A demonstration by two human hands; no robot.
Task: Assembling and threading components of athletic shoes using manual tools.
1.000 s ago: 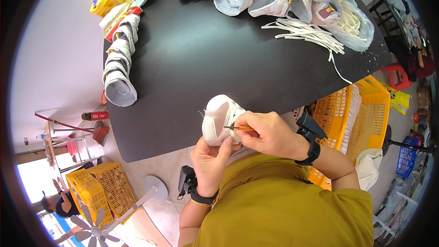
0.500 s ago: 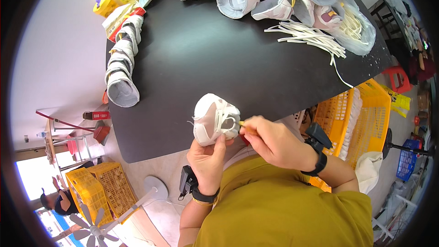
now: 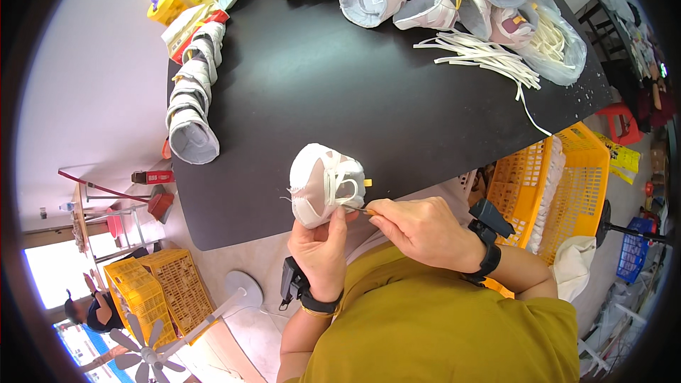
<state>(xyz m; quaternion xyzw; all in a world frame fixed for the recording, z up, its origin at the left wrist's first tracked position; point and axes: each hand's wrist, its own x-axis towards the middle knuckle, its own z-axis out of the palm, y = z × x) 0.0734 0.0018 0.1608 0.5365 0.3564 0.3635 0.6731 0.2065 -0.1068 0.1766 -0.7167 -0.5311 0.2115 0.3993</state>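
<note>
My left hand [image 3: 319, 255] grips a small white and pale pink shoe upper [image 3: 312, 184] from below, thumb on its near side, just over the table's front edge. White lace [image 3: 342, 176] runs across its front in loops, and a yellow pull tab [image 3: 367, 183] sticks out at its right. Closed around a thin pointed tool [image 3: 360, 209], my right hand [image 3: 418, 223] is just right of the upper. The tool's tip reaches the laced part by my left thumb; most of its handle is hidden in my fingers.
Stacked shoe uppers [image 3: 193, 138] line the black table's [image 3: 298, 92] left edge, with more uppers [image 3: 372, 1] along the back. Loose white laces [image 3: 489, 57] lie at the right beside a plastic bag [image 3: 567, 64]. Yellow crates [image 3: 589, 177] stand right of the table.
My right hand has moved from beside the yellow pull tab toward me, bringing the tool's tip to the laces near my left thumb. The upper has shifted slightly left.
</note>
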